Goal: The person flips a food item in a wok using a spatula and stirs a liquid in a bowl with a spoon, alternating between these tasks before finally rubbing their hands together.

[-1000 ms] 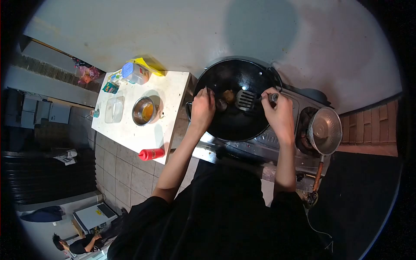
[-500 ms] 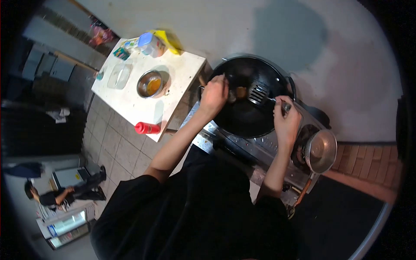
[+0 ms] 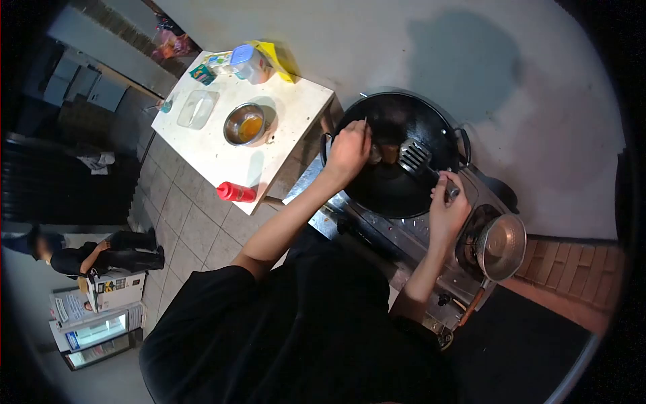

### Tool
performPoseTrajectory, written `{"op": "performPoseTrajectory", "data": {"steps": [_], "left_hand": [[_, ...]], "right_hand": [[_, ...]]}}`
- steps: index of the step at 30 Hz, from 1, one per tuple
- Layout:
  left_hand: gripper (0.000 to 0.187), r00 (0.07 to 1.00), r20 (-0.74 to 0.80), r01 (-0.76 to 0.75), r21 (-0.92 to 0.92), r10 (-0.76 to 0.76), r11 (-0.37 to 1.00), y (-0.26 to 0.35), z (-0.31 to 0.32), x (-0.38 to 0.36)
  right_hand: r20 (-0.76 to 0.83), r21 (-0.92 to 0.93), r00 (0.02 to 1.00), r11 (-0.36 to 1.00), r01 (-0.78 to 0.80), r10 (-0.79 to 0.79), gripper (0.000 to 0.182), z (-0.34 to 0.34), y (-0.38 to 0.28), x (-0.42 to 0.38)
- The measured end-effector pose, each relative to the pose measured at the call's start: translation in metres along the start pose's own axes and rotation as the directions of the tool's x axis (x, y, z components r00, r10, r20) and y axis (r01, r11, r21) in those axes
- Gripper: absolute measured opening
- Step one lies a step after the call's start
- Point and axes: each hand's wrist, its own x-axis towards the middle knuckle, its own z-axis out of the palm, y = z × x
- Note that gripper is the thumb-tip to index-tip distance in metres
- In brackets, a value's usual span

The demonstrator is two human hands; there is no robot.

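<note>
A black wok (image 3: 397, 195) sits on the stove, with a small brown piece of food (image 3: 389, 153) inside it. My right hand (image 3: 449, 207) is closed on the handle of a slotted metal spatula (image 3: 414, 156), whose blade is beside the food's right side. Over the wok's left part, my left hand (image 3: 351, 149) has its fingers pressed together. A thin tip sticks up from them and a small shiny, rounded thing shows beside the hand, left of the food; what the fingers hold is not clear.
At left, a white table (image 3: 202, 145) bears a metal bowl (image 3: 244, 124) with orange liquid, a red bottle (image 3: 235, 192), a clear tray (image 3: 198, 109) and a blue-lidded container (image 3: 249, 64). A small metal pan (image 3: 501, 248) is right of the wok. A person (image 3: 101, 256) stands far left.
The view has shifted slightly. The spatula blade is lower and more angled, near the brown piece. The person in the background has changed posture.
</note>
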Motion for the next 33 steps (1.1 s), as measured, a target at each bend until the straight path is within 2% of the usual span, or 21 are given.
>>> {"op": "performPoseTrajectory", "data": {"steps": [5,7,8,12,15,25,33], "left_hand": [[0.013,1.000,0.012,-0.027,-0.009,0.027,1.000,0.007,-0.005,0.001],[0.013,0.998,0.042,0.057,-0.008,-0.057,0.998,0.007,-0.005,0.001],[0.014,1.000,0.021,0.006,-0.019,-0.005,1.000,0.005,-0.005,0.002],[0.015,1.000,0.014,0.028,0.000,-0.028,1.000,0.004,-0.003,0.000],[0.016,1.000,-0.002,-0.008,-0.013,0.008,1.000,0.005,-0.002,0.006],[0.018,0.999,-0.003,0.047,0.021,-0.047,0.999,-0.010,-0.002,0.007],[0.021,0.998,-0.014,0.057,0.051,-0.056,0.997,-0.009,0.002,0.016]], "right_hand": [[0.009,0.019,1.000,1.000,-0.021,0.021,0.012,-0.003,-0.012,-0.006],[0.006,0.029,1.000,0.999,-0.027,0.027,0.012,-0.005,-0.013,-0.006],[0.005,0.022,1.000,1.000,-0.009,0.009,0.011,-0.004,-0.011,-0.005],[0.023,0.015,1.000,1.000,0.019,-0.019,0.010,-0.001,-0.016,-0.004],[0.017,0.003,0.997,0.998,0.069,-0.070,0.010,-0.001,-0.023,-0.004],[0.042,0.065,0.998,0.997,0.040,-0.043,0.011,0.002,-0.025,0.002],[0.023,0.042,0.993,0.993,0.112,-0.113,0.010,0.008,-0.032,0.005]]}}
